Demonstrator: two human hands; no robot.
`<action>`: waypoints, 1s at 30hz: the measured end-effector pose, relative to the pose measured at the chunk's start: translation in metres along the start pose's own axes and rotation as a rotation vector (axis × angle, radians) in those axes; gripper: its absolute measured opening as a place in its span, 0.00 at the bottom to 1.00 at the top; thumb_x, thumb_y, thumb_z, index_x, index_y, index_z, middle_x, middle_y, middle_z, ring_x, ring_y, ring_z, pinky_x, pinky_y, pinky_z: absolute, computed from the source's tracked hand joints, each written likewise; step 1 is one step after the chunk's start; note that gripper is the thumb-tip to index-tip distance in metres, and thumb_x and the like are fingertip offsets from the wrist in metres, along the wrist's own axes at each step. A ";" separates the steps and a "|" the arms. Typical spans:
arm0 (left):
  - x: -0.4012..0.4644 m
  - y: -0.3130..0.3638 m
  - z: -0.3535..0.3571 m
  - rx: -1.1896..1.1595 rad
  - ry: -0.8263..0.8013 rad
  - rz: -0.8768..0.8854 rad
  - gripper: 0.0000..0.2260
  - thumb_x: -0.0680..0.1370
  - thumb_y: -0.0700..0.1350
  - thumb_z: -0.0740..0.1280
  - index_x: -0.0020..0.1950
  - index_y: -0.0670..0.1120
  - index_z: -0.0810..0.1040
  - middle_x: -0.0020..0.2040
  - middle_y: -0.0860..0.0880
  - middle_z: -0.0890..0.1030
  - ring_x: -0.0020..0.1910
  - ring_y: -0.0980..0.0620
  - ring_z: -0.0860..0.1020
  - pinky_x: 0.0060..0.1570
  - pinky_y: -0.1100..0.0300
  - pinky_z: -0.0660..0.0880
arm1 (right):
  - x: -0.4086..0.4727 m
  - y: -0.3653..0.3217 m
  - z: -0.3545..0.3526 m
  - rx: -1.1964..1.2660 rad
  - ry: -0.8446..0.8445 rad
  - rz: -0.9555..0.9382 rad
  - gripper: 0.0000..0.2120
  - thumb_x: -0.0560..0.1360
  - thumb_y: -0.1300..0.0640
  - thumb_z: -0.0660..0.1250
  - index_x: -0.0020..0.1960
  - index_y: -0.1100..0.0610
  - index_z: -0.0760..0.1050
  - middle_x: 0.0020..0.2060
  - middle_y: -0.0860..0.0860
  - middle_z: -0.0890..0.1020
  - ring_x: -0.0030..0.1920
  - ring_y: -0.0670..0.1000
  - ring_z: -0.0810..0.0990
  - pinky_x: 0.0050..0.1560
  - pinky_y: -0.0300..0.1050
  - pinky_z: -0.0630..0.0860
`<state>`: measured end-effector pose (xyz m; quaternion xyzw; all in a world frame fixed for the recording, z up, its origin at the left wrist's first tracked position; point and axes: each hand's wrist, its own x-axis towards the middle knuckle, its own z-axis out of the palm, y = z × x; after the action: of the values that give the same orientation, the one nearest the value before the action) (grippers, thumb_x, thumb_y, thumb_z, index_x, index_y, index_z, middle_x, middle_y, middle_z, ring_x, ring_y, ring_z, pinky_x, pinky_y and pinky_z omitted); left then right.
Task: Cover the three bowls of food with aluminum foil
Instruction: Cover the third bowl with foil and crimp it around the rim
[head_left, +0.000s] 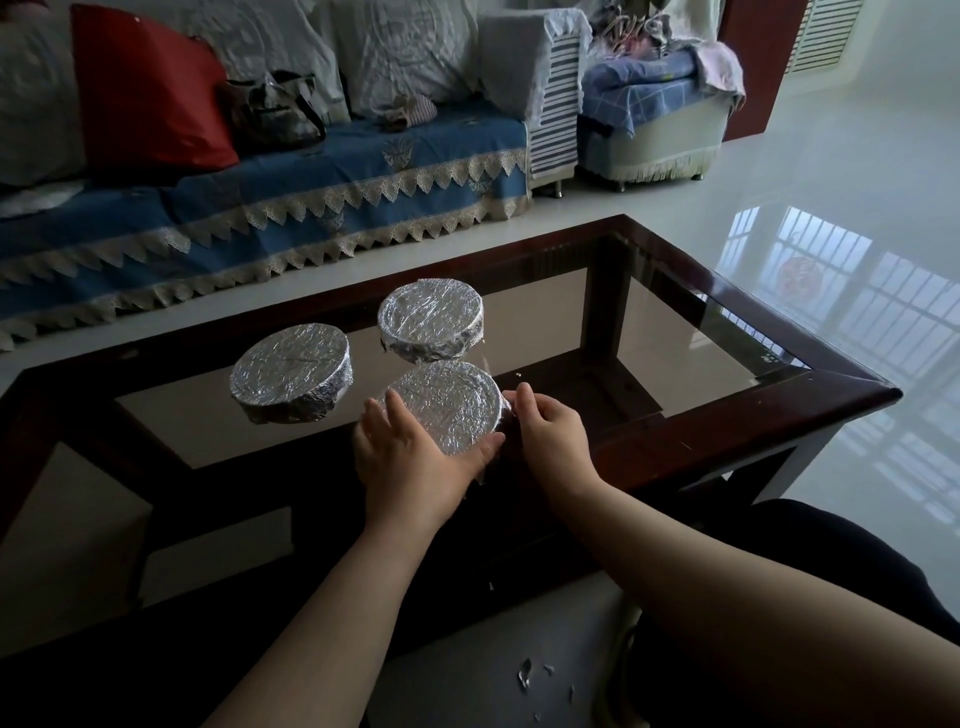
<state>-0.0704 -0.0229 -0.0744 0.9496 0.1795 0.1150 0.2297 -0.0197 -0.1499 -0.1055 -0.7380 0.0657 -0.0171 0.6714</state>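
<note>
Left hand (410, 457) cups the near side of the nearest foil-covered bowl (449, 405), fingers curved against its rim. Right hand (550, 431) presses its right side with loosely bent fingers. Bowl sits on the glass table (675, 338).

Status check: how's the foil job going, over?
Both hands press foil round nearest foil-wrapped round bowl. Other two bowls covered. Nothing obstructing.

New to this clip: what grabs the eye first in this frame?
Three foil-covered bowls on the glass-topped coffee table: the left bowl, the far bowl, and the nearest bowl by the table's near edge. The left hand and right hand cup that nearest bowl's sides, fingers against the foil. Torn foil scraps lie on the floor below, and a red cushion sits on the sofa behind.
</note>
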 end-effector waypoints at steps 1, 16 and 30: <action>0.000 0.001 0.001 0.008 0.009 0.003 0.57 0.62 0.72 0.67 0.77 0.40 0.46 0.77 0.38 0.50 0.76 0.39 0.49 0.73 0.47 0.48 | -0.001 0.002 0.001 -0.018 -0.003 -0.012 0.16 0.79 0.46 0.60 0.49 0.53 0.83 0.42 0.49 0.85 0.46 0.47 0.82 0.50 0.47 0.77; -0.001 0.001 0.000 -0.011 0.006 0.020 0.55 0.63 0.71 0.68 0.77 0.41 0.50 0.77 0.38 0.50 0.75 0.39 0.49 0.73 0.47 0.48 | 0.005 0.005 0.015 0.343 0.005 0.339 0.10 0.76 0.52 0.68 0.42 0.58 0.80 0.41 0.58 0.85 0.44 0.57 0.84 0.49 0.56 0.82; 0.004 -0.014 -0.013 -0.077 -0.078 0.037 0.51 0.65 0.62 0.74 0.77 0.42 0.52 0.77 0.39 0.55 0.75 0.39 0.54 0.73 0.50 0.50 | -0.005 0.006 0.011 0.075 -0.025 0.009 0.12 0.80 0.47 0.59 0.49 0.55 0.74 0.44 0.52 0.81 0.45 0.50 0.80 0.50 0.49 0.77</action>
<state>-0.0746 -0.0044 -0.0690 0.9470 0.1481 0.0887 0.2708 -0.0242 -0.1392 -0.1127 -0.7123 0.0600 -0.0075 0.6993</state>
